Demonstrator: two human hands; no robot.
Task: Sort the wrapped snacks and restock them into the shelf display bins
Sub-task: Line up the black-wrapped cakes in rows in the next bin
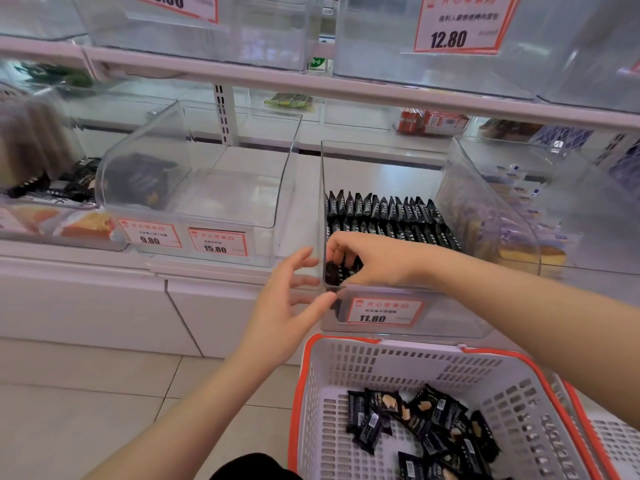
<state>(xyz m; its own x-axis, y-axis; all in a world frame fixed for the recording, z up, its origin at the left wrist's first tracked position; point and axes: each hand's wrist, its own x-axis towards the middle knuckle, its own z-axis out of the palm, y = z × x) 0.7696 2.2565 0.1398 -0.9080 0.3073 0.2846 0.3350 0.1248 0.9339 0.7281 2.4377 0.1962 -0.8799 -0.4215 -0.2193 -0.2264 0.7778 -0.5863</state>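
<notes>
A clear display bin (pixel 408 327) with an 11.80 price tag holds two upright rows of black wrapped snacks (pixel 384 213). My right hand (pixel 374 261) reaches into the bin's front left corner and grips a few black snack packs (pixel 337 271). My left hand (pixel 287 303) is outside the bin, fingers spread, thumb touching the bin's front left corner. Below stands a white basket with an orange rim (pixel 346 372) holding several loose black snack packs (pixel 426 427).
To the left is a clear bin (pixel 207 188) with 9.80 and 15.80 tags, holding one dark pack. Bins with cake slices sit at far left and right. Upper shelf bins carry a 12.80 tag (pixel 457 22). A second basket edge (pixel 616 441) shows at the lower right.
</notes>
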